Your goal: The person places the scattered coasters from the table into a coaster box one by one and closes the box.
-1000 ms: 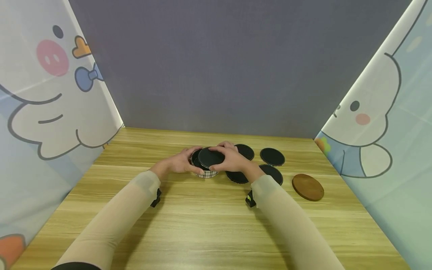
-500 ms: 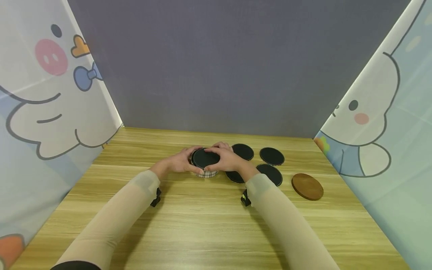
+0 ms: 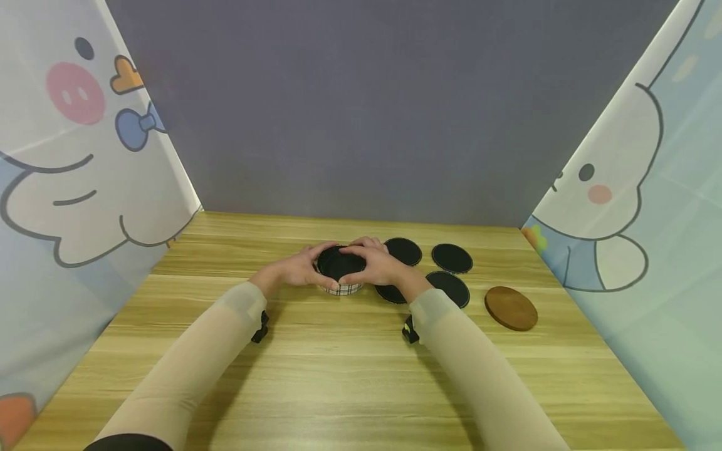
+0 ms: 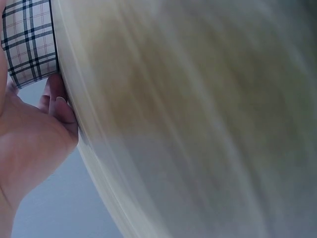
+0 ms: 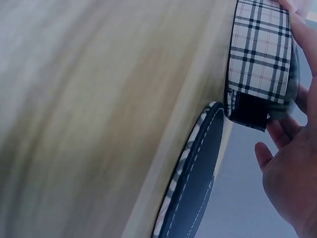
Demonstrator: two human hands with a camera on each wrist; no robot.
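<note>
A round coaster holder with a plaid side wall (image 3: 350, 289) stands on the table between both hands. My left hand (image 3: 298, 268) grips its left side, thumb along the front and fingers behind. My right hand (image 3: 381, 266) spans the right side, its thumb and fingers curled round a black round coaster (image 3: 334, 264) at the holder's mouth. In the right wrist view, the plaid wall (image 5: 260, 54) has a dark gap at its lower end, and the right fingers bend at the top rim. The left wrist view catches the plaid wall (image 4: 29, 39) beside the left fingers.
Several black coasters with stitched edges lie flat to the right, including a back coaster (image 3: 452, 259) and a front coaster (image 3: 449, 289). Further right rests a brown wooden disc (image 3: 511, 308). A grey panel (image 3: 361, 113) closes the table's back edge, with printed cloths at both sides.
The right hand has moved left with the black coaster, bringing it from over the holder's right side down into its mouth. The left hand has kept its grip on the holder.
</note>
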